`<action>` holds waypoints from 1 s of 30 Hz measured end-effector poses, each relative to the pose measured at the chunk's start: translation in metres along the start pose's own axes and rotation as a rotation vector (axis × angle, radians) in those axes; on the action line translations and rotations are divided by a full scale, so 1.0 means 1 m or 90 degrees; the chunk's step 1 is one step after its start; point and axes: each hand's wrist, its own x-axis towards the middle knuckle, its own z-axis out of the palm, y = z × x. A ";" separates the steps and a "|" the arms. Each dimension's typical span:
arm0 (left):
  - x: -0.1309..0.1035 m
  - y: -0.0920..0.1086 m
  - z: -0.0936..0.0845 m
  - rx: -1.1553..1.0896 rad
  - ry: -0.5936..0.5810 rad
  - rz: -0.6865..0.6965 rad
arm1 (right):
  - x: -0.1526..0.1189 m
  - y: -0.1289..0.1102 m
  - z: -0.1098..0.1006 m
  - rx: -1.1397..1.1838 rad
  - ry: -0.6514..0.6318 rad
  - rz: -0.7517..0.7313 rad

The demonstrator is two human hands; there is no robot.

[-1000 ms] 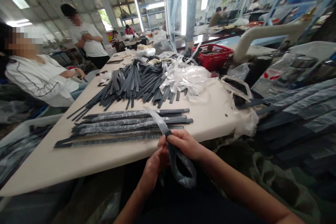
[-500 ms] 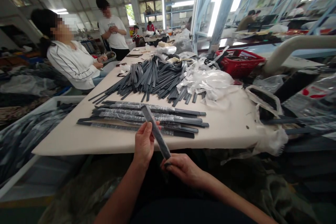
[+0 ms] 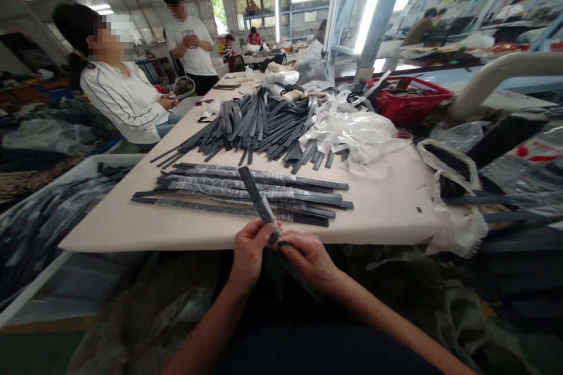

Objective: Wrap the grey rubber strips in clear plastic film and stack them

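A dark grey flat strap (image 3: 256, 194), partly covered in clear plastic film, slants up from my hands over the table's front edge. My left hand (image 3: 251, 249) pinches it between thumb and fingers. Close beside, my right hand (image 3: 308, 258) is closed around the strap lower down, and the part below runs toward my lap, dim against dark clothing. Beyond my hands lie several similar straps (image 3: 211, 187) side by side, their middles wrapped in film. A large heap of bare grey straps (image 3: 264, 123) spreads farther back on the table.
The pale table (image 3: 101, 225) has crumpled white plastic (image 3: 352, 132) and a red basket (image 3: 409, 99) toward the right. At left stands a white bin (image 3: 44, 287) of straps. A seated person (image 3: 118, 94) and a standing person (image 3: 191, 47) are beyond the table's left side.
My left hand has slid down the strap to meet my right hand. More of the strap's upper end now sticks out above my left hand, and the view has shifted slightly.
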 end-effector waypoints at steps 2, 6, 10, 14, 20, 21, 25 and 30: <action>0.003 0.005 -0.008 0.081 0.005 0.064 | 0.006 -0.001 -0.011 0.082 0.037 0.024; 0.005 0.015 -0.015 0.261 -0.077 0.090 | 0.028 -0.014 -0.035 0.224 0.102 0.061; -0.002 0.011 -0.010 0.308 -0.193 0.031 | 0.051 -0.029 -0.043 0.271 0.084 0.096; 0.001 0.012 -0.001 0.248 -0.233 0.051 | 0.059 -0.034 -0.030 0.295 0.082 0.177; 0.006 0.011 0.013 0.268 -0.196 0.063 | 0.059 -0.032 -0.028 0.204 -0.016 0.091; 0.005 0.008 0.014 0.267 -0.198 0.051 | 0.060 -0.032 -0.030 0.194 -0.044 0.095; 0.000 -0.003 0.017 0.294 -0.179 0.056 | 0.061 -0.031 -0.039 0.156 -0.124 0.076; -0.002 -0.001 0.019 0.314 -0.210 0.045 | 0.058 -0.030 -0.041 0.156 -0.139 0.132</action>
